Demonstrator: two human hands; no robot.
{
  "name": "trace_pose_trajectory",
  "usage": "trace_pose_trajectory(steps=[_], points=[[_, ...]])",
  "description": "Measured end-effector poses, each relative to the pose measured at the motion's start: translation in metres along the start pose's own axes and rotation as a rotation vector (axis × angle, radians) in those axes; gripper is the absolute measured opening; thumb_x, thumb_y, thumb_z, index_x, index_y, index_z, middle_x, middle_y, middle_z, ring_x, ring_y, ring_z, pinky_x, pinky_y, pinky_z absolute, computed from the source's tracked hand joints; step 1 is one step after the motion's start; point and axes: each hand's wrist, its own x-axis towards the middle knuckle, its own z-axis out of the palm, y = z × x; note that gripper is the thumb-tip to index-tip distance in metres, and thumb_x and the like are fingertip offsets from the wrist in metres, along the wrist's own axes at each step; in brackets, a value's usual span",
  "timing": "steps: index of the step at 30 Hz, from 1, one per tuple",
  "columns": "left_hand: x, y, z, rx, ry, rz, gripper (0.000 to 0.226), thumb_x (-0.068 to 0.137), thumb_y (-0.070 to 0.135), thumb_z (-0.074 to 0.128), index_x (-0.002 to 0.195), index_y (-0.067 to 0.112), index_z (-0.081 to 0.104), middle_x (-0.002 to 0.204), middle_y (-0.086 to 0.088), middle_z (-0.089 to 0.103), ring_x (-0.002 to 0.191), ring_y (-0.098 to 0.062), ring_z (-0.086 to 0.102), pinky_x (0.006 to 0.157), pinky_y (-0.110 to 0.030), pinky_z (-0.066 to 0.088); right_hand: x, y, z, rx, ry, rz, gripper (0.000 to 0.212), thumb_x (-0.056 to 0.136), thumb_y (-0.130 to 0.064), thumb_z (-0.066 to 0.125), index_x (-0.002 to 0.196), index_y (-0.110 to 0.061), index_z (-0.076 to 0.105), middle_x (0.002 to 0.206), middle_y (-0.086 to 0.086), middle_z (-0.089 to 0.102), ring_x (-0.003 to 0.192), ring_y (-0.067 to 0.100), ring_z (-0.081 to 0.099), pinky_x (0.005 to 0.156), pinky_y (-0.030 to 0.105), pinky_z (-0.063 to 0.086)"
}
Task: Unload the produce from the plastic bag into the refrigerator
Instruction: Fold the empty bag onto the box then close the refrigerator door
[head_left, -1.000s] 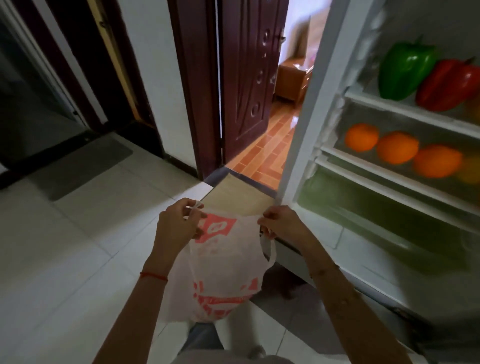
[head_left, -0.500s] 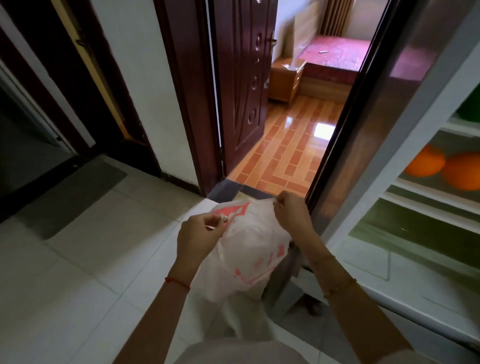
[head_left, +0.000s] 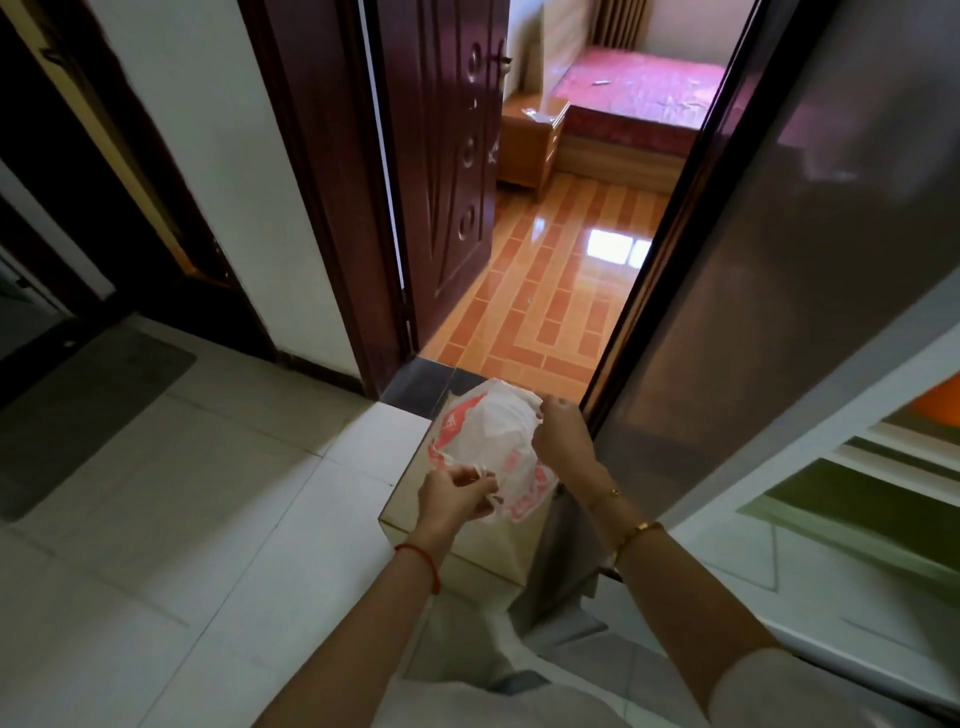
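Both hands, left hand (head_left: 457, 493) and right hand (head_left: 561, 431), pinch slack plastic bag (head_left: 493, 441); refrigerator (head_left: 857, 467) open, stocked; unloading looks finished.

1. Left hand (head_left: 453, 493) pinches the near edge of the plastic bag (head_left: 491, 441).
2. Right hand (head_left: 562, 428) grips its far edge (white, red print).
3. Refrigerator (head_left: 810, 312) stands open at right.

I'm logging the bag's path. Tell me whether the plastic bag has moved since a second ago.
Yes. The plastic bag, gripped by the left hand and right hand, has gone forward and down over the tan box, no longer hanging nearer than it.
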Motion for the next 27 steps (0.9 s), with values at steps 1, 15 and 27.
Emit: trace_pose_trajectory(steps=[1,15,27], points=[[0.008,-0.004,0.005,-0.025,-0.002,-0.029,0.024,0.082,0.008,0.075,0.103,0.001,0.067,0.103,-0.019,0.07,0.084,-0.024,0.073,0.071,-0.031,0.061,0.005,0.002,0.005,0.007,-0.012,0.02,0.03,0.088,0.006,0.048,0.116,-0.002,0.055,0.123,0.016,0.053,0.108,0.031,0.053,0.086,0.038,0.053],[0.045,-0.034,0.043,0.066,-0.363,-0.206,0.024,0.095,0.016,0.059,0.118,0.007,0.061,0.113,-0.01,0.067,0.096,-0.02,0.068,0.076,-0.024,0.057,0.013,0.052,0.024,0.015,-0.105,0.24,0.053,0.09,-0.014,0.061,0.137,-0.004,0.038,0.138,0.017,0.042,0.126,0.031,0.043,0.11,0.038,0.039],[0.03,0.032,-0.005,0.735,-0.025,0.501,0.043,0.092,0.025,0.064,0.133,0.015,0.055,0.132,-0.005,0.06,0.121,-0.02,0.057,0.097,-0.029,0.047,-0.03,0.027,-0.031,0.25,0.086,0.087,0.033,0.097,-0.022,0.056,0.128,-0.018,0.048,0.13,0.009,0.054,0.117,0.027,0.057,0.098,0.045,0.052]])
